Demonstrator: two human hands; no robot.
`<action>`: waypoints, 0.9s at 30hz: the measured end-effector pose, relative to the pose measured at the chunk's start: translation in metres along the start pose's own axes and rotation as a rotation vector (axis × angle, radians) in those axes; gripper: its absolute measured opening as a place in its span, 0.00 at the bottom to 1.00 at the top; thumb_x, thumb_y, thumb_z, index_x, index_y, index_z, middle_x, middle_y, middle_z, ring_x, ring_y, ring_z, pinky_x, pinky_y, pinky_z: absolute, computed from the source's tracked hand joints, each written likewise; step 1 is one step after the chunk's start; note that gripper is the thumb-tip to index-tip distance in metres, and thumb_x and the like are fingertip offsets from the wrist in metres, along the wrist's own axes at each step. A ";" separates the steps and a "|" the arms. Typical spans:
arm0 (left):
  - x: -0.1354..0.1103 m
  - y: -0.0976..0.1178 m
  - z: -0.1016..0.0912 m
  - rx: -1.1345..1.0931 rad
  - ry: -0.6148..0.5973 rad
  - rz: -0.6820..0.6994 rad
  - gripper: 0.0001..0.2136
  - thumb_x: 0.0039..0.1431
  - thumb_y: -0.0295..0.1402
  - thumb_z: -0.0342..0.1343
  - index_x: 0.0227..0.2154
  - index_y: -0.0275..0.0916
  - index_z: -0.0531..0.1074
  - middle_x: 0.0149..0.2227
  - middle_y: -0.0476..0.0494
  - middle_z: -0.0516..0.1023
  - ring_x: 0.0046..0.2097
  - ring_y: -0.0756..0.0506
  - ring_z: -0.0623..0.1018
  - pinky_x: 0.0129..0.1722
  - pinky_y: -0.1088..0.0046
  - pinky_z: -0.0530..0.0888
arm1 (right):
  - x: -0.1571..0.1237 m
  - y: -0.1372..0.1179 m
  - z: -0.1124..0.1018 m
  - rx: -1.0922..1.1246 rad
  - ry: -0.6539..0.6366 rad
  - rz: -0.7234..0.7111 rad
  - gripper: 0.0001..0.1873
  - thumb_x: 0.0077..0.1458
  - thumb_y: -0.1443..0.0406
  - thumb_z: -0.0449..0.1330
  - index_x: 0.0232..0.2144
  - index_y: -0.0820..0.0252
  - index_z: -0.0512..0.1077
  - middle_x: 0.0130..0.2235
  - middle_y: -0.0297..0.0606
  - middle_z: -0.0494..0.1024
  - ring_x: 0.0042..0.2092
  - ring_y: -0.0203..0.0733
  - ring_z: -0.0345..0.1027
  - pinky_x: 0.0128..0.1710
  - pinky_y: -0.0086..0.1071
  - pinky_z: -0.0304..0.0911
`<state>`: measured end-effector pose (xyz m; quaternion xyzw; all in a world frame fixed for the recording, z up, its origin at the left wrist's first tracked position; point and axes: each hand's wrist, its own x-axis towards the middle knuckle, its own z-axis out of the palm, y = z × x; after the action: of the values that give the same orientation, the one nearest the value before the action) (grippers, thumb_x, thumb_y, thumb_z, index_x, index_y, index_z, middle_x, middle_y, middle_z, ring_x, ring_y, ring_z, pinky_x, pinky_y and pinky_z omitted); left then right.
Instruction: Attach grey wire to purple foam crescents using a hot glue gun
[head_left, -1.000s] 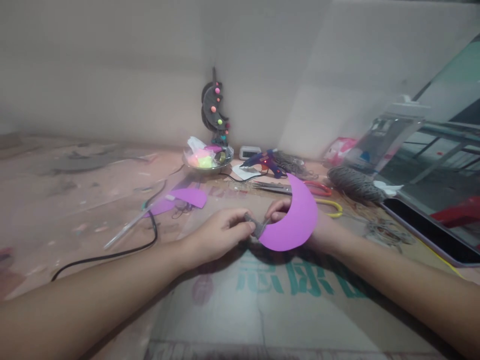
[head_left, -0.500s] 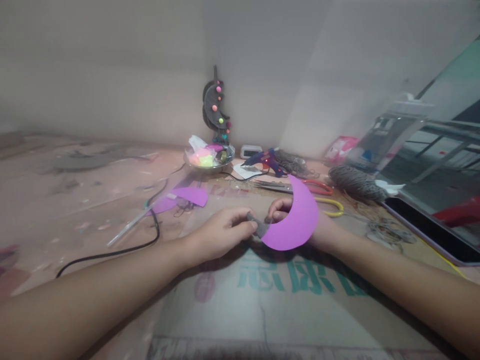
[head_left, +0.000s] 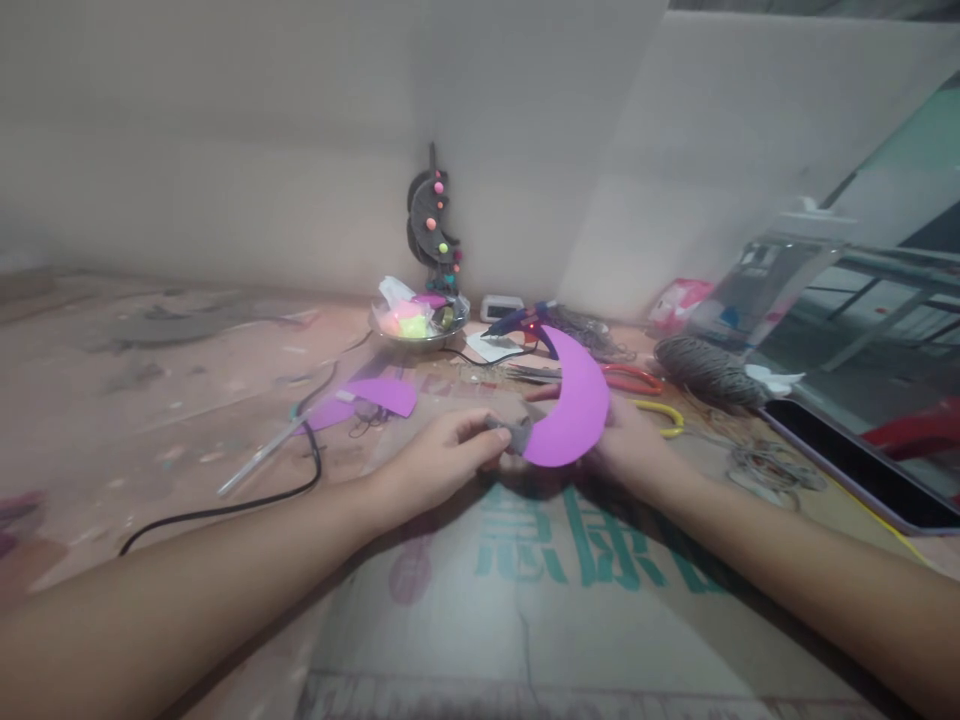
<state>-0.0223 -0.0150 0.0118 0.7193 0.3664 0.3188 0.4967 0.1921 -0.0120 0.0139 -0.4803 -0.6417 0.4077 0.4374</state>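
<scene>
A purple crescent [head_left: 576, 415], which looks like stiff paper or foam sheet, is held up over the cardboard. Grey yarn [head_left: 519, 434] is wrapped around its lower left tip. My left hand [head_left: 442, 455] pinches that wrapped tip between thumb and fingers. My right hand [head_left: 634, 440] is behind the crescent, which hides most of its fingers. A few right fingertips show inside the crescent's curve, close to the wrapped tip; whether they grip yarn cannot be made out.
Printed cardboard [head_left: 420, 650] lies beneath my hands. Scissors [head_left: 660, 415], a glue gun [head_left: 517, 320], a grey yarn skein [head_left: 709, 370] and a phone [head_left: 862, 465] lie beyond and rightward. Purple pieces [head_left: 382, 395], a bowl [head_left: 416, 340] and a decorated grey crescent [head_left: 431, 220] stand left and behind.
The crescent has shifted left and slightly up. My right hand has moved left behind it, its fingers more hidden. My left hand keeps its pinch on the wrapped tip.
</scene>
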 end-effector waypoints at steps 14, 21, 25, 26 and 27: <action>-0.001 0.005 0.002 0.068 0.075 0.022 0.07 0.58 0.33 0.51 0.31 0.36 0.71 0.30 0.49 0.74 0.33 0.48 0.72 0.35 0.74 0.67 | -0.012 -0.005 0.001 -0.008 -0.026 0.089 0.22 0.54 0.48 0.59 0.25 0.61 0.68 0.19 0.30 0.67 0.19 0.32 0.60 0.19 0.27 0.57; -0.002 0.002 0.003 0.012 0.008 -0.005 0.10 0.59 0.38 0.53 0.36 0.35 0.72 0.35 0.45 0.77 0.36 0.48 0.75 0.36 0.74 0.69 | -0.013 -0.009 0.002 -0.066 -0.031 0.091 0.23 0.53 0.47 0.58 0.27 0.62 0.68 0.20 0.31 0.69 0.20 0.32 0.61 0.19 0.26 0.57; -0.002 0.003 0.004 0.045 0.010 -0.007 0.10 0.58 0.38 0.55 0.36 0.36 0.73 0.36 0.46 0.78 0.37 0.47 0.76 0.38 0.74 0.70 | -0.015 -0.011 0.005 -0.109 -0.048 0.072 0.22 0.53 0.47 0.57 0.26 0.61 0.67 0.20 0.30 0.67 0.20 0.31 0.59 0.18 0.25 0.55; -0.002 0.003 0.004 0.063 0.010 -0.004 0.10 0.58 0.38 0.55 0.35 0.36 0.73 0.36 0.46 0.78 0.37 0.47 0.76 0.38 0.74 0.70 | -0.015 -0.012 0.005 -0.120 -0.049 0.057 0.22 0.54 0.48 0.57 0.26 0.61 0.67 0.20 0.30 0.67 0.20 0.31 0.59 0.18 0.25 0.55; -0.002 0.003 0.004 0.084 0.014 -0.001 0.10 0.58 0.38 0.55 0.34 0.36 0.73 0.35 0.47 0.78 0.37 0.47 0.76 0.38 0.74 0.70 | -0.015 -0.012 0.006 -0.128 -0.054 0.043 0.21 0.54 0.48 0.57 0.25 0.61 0.67 0.21 0.30 0.67 0.21 0.31 0.59 0.18 0.25 0.55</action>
<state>-0.0194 -0.0194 0.0131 0.7372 0.3832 0.3079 0.4635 0.1860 -0.0299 0.0213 -0.5100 -0.6674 0.3879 0.3794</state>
